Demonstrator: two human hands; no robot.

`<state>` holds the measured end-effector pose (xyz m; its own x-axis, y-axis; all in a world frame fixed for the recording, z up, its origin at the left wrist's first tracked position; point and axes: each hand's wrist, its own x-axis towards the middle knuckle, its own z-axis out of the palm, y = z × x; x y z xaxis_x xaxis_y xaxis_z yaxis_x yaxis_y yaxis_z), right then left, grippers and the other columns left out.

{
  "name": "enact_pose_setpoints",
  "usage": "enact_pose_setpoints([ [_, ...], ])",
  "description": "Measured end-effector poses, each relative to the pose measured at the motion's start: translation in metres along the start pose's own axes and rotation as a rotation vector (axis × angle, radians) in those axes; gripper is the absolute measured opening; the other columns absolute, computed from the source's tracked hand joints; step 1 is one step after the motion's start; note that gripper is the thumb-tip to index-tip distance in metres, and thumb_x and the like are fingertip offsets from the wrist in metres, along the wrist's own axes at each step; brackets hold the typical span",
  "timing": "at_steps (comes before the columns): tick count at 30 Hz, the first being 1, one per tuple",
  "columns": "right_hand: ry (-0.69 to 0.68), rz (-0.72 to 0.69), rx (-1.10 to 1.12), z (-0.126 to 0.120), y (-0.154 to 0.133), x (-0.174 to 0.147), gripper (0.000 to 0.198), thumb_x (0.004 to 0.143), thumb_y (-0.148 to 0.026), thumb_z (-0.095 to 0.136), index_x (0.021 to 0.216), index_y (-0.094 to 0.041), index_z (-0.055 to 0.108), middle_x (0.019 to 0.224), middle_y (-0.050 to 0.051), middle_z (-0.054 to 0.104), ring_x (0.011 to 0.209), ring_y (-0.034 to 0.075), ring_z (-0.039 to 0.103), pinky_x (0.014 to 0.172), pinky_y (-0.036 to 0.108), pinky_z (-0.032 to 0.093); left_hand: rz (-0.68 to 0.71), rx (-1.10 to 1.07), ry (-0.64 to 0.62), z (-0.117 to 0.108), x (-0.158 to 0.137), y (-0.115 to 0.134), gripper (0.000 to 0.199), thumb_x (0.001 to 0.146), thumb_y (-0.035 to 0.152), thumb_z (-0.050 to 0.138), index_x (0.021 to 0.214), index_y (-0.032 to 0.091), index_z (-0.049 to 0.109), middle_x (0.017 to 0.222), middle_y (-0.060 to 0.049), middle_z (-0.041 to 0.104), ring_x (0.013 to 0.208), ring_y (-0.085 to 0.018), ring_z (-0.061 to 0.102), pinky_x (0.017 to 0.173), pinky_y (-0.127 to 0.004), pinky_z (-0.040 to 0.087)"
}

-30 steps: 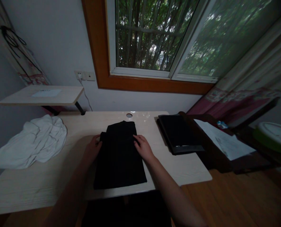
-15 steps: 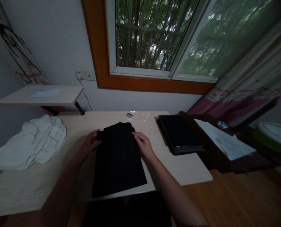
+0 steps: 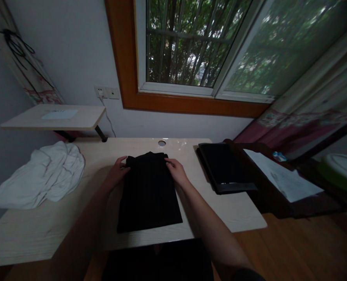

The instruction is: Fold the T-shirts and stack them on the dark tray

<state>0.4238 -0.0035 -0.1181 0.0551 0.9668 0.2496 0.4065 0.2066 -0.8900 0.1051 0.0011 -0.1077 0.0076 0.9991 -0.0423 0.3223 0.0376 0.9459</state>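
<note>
A black folded garment [image 3: 150,195] lies flat on the pale wooden desk [image 3: 185,146], a narrow strip of desktop showing in front of it. At its far left corner, my left hand [image 3: 118,171] grips the cloth between thumb and fingers. My right hand [image 3: 176,171] pinches the far right corner, the thumb partly hidden. The far edge of the garment looks slightly uneven, with layers bunched between the hands. Its exact kind cannot be made out in the dark cloth.
A crumpled white cloth [image 3: 41,175] lies on the left, below a raised shelf [image 3: 82,121]. On the right is a dark, flat stack [image 3: 224,168], beside papers [image 3: 284,177] on dark furniture. A cable hole [image 3: 161,143] sits near the wall.
The garment has slid slightly away from the desk's front edge, and its far left corner looks more squared. Both hands stay at the far corners. The view has shifted a little.
</note>
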Motion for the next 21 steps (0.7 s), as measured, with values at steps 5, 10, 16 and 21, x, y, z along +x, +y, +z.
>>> enact_pose_setpoints([
  [5, 0.004, -0.121, 0.05, -0.001, -0.011, 0.008, 0.037, 0.097, -0.032, 0.054, 0.13, -0.028, 0.071, 0.129, 0.007, 0.07, 0.122, 0.022, 0.063, 0.109, 0.04, 0.048, 0.018, -0.104, 0.13, -0.001, 0.003, 0.006, 0.075, 0.077, 0.041, 0.07, 0.145, 0.022, 0.047, 0.092, -0.002, 0.067, 0.071, -0.017, 0.065, 0.064, -0.029, 0.051],
  [10, -0.115, 0.041, -0.097, 0.009, 0.005, 0.018, 0.034, 0.088, -0.028, 0.066, 0.12, -0.025, 0.076, 0.118, 0.009, 0.074, 0.113, 0.025, 0.068, 0.107, 0.046, 0.05, -0.035, 0.107, 0.123, 0.001, 0.014, -0.009, 0.071, 0.073, 0.032, 0.071, 0.14, 0.019, 0.051, 0.093, -0.005, 0.069, 0.079, -0.02, 0.068, 0.073, -0.033, 0.053],
  [16, -0.078, -0.064, 0.004, 0.011, 0.004, 0.017, 0.032, 0.096, -0.031, 0.056, 0.122, -0.028, 0.075, 0.122, 0.006, 0.074, 0.118, 0.023, 0.066, 0.11, 0.042, 0.047, 0.006, -0.014, 0.065, 0.001, 0.011, -0.008, 0.076, 0.075, 0.034, 0.071, 0.146, 0.022, 0.046, 0.096, -0.005, 0.072, 0.083, -0.021, 0.071, 0.075, -0.033, 0.054],
  [21, -0.059, -0.075, 0.031, 0.018, 0.01, 0.029, 0.042, 0.096, -0.03, 0.055, 0.135, -0.027, 0.067, 0.134, 0.007, 0.067, 0.128, 0.021, 0.06, 0.116, 0.042, 0.042, -0.022, -0.046, 0.233, 0.003, 0.015, -0.01, 0.073, 0.079, 0.034, 0.07, 0.147, 0.022, 0.044, 0.098, -0.005, 0.071, 0.081, -0.019, 0.07, 0.074, -0.032, 0.054],
])
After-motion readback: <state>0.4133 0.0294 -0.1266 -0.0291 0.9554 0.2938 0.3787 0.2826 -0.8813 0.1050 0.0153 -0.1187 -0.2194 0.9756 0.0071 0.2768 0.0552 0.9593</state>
